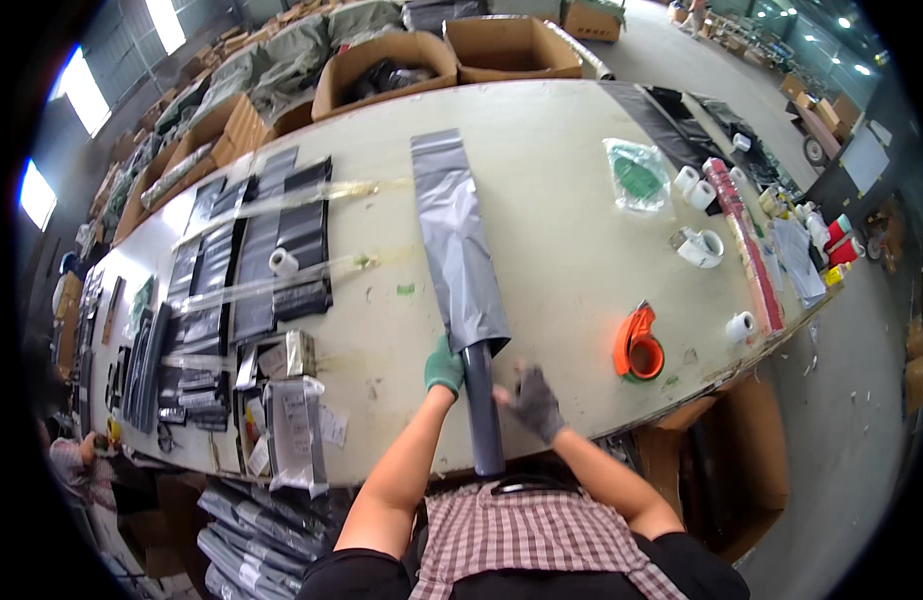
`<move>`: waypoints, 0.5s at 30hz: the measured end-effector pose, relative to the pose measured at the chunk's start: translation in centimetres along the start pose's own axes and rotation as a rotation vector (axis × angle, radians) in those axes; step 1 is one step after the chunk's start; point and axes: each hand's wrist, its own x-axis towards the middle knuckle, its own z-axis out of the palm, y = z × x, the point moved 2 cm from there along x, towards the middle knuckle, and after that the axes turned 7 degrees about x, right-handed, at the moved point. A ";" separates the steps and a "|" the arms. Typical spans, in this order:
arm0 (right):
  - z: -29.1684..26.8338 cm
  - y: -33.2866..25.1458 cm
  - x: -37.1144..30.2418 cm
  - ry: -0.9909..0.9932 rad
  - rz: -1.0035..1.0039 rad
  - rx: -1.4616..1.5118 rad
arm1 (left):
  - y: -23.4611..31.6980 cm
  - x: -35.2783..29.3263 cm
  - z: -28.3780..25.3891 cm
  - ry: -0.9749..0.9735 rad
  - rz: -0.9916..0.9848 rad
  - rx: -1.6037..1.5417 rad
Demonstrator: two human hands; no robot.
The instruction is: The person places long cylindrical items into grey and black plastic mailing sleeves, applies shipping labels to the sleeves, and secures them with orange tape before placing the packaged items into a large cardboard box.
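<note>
A long grey plastic bag [460,225] lies on the table in front of me, with its mouth toward me. A dark grey roll [483,420] sticks out of that mouth; its far part is hidden inside the bag. My left hand [444,368], in a green glove, is closed on the left edge of the bag's mouth, beside the roll. Just right of the roll is my right hand [535,403], in a grey glove, slightly blurred. Its fingers are apart and hold nothing; the fingertips point toward the roll.
An orange tape dispenser [639,345] stands to the right, near white tape rolls [700,247] and a long red-wrapped roll [745,245]. Left are stacked black packs [282,235] and a small open box [295,430]. Cardboard boxes [387,75] line the far edge.
</note>
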 end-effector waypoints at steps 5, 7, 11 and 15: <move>3.8 3.3 9.3 -0.036 0.068 0.252 | -2.8 -0.4 1.0 -0.153 0.047 -0.029; 3.5 3.2 6.9 -0.377 0.048 0.245 | -5.1 -2.9 1.0 -0.393 0.044 -0.017; 0.8 5.0 -5.3 -0.688 -0.303 -0.053 | -8.0 -13.9 1.2 -0.647 0.348 0.082; -1.6 0.3 -0.1 -0.905 -0.048 0.112 | -5.1 -11.5 -1.1 -0.864 0.009 -0.217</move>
